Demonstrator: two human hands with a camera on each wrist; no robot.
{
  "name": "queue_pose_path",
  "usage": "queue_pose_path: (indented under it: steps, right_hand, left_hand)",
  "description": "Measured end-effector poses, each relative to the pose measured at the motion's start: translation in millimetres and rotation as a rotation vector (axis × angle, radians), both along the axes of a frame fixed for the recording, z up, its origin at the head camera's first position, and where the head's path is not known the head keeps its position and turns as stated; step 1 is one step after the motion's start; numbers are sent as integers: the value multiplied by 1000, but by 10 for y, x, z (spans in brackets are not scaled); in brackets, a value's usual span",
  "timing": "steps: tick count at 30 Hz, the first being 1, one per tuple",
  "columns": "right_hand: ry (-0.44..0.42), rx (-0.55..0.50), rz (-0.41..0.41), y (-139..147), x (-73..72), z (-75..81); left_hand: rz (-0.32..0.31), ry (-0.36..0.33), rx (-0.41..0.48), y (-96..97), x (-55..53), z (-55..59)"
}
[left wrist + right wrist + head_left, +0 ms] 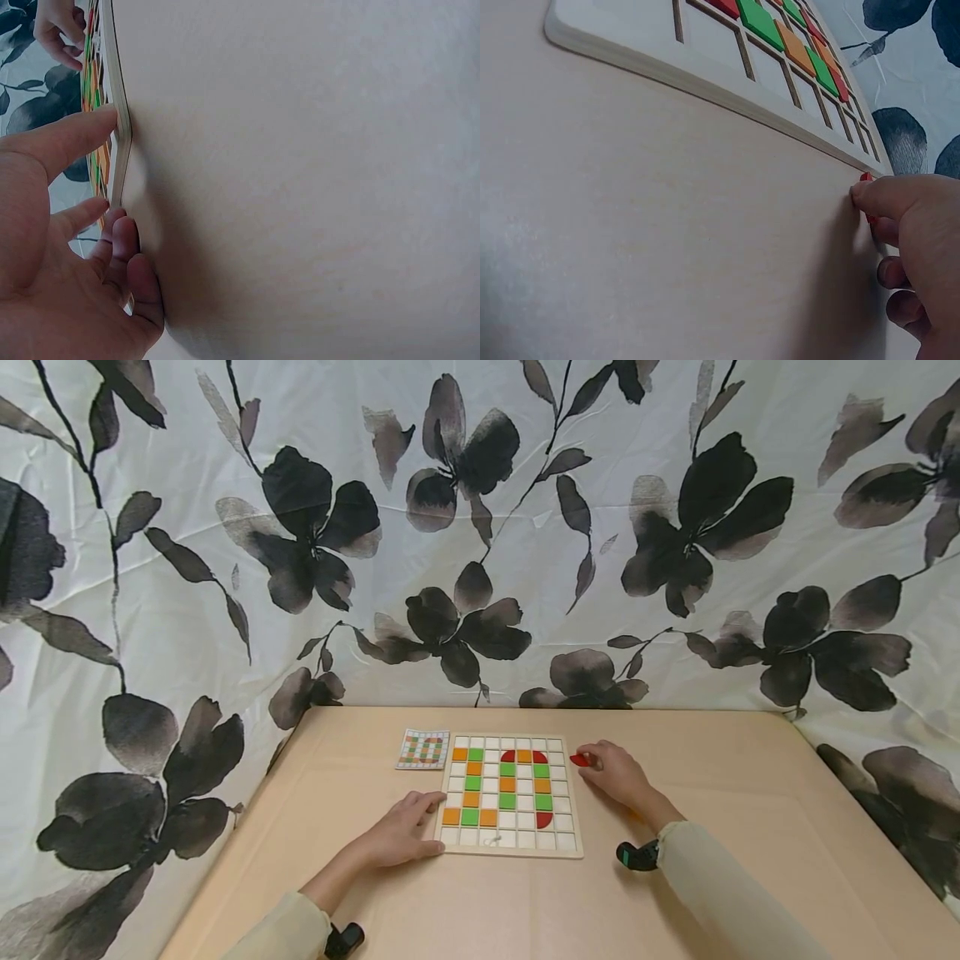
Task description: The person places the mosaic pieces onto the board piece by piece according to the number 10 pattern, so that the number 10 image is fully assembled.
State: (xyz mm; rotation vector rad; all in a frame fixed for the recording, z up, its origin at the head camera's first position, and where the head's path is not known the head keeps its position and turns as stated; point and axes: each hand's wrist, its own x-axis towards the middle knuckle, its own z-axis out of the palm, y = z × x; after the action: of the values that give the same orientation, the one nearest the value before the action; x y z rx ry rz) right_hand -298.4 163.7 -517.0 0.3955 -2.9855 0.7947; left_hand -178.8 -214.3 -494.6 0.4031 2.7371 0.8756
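A white-gridded wooden board (pixel 517 855) lies on the table, with orange, green and red tiles set in many of its squares. My left hand (pixel 402 832) rests against the board's left edge, thumb at the near corner and index finger farther up. In the left wrist view the remaining fingers of that hand are bent loosely beside the rim. Just off the board's upper right side, my right hand (pixel 618 779) pinches a small red tile (pixel 580 760) between thumb and fingers. The right wrist view shows only slivers of this red tile (pixel 867 177); its full shape is hidden.
A small card (pixel 422 749) printed with a coloured grid pattern lies beyond the left hand, beside the board's upper left corner. Behind the light wooden table (pixel 712 743) hangs a white cloth (pixel 555 552) with dark flowers.
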Motion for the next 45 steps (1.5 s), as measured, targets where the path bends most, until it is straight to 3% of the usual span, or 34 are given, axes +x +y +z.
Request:
queue_pose_path:
  steps: [27, 45]
  right_hand:
    - [32, 19, -36, -12, 70, 24]
    - [86, -89, 39, -154, 347, 100]
  left_hand:
    - [-15, 13, 10, 3, 7, -8]
    - [-7, 22, 2, 16, 15, -3]
